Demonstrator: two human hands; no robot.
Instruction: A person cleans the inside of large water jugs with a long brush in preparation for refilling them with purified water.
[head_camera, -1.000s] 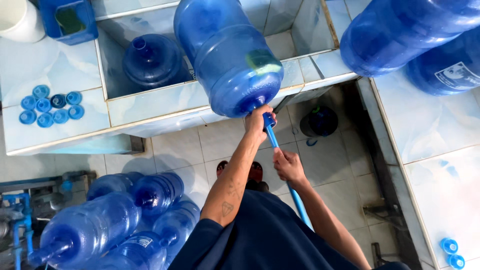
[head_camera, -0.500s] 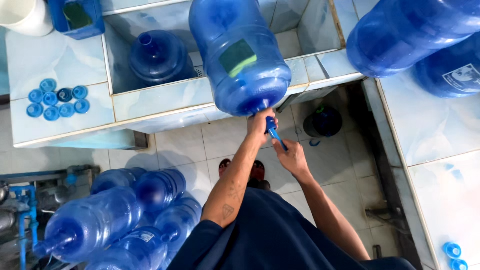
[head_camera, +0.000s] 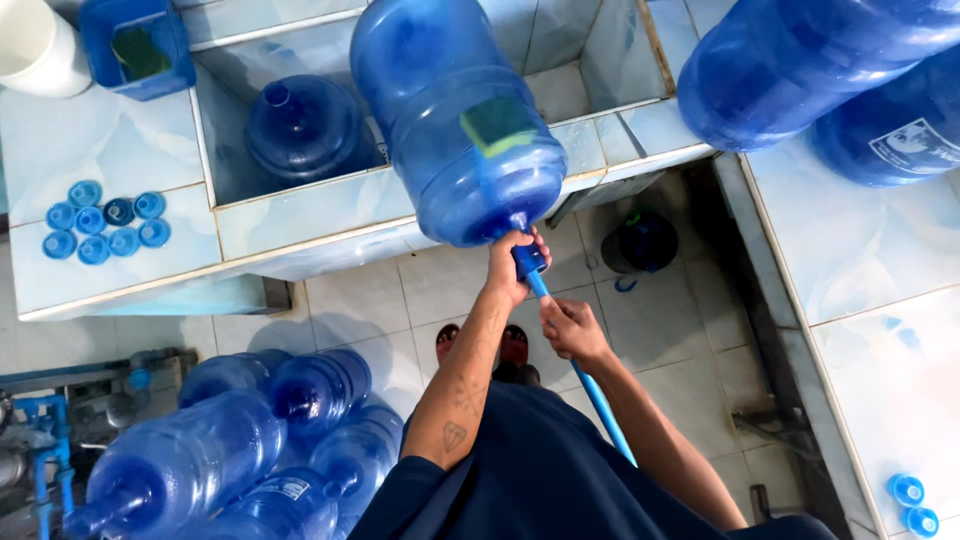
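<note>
A big blue water jug (head_camera: 455, 120) is held up with its neck toward me, resting against the tiled basin's rim (head_camera: 320, 215). My left hand (head_camera: 512, 265) grips the jug's neck. My right hand (head_camera: 570, 328) is closed around a blue brush rod (head_camera: 600, 395) that runs into the jug's mouth. A green-yellow sponge (head_camera: 498, 125) sits inside the jug, against its wall.
Another blue jug (head_camera: 300, 125) stands in the basin. Loose blue caps (head_camera: 100, 222) lie on the tiled counter at left, two more caps (head_camera: 914, 505) at lower right. Several jugs (head_camera: 230, 440) lie stacked at lower left; two jugs (head_camera: 830, 70) sit at upper right. A blue tub (head_camera: 135, 45) stands behind.
The sponge inside the jug has shifted toward the right side as the rod worked in the neck. Both hands keep their grip.
</note>
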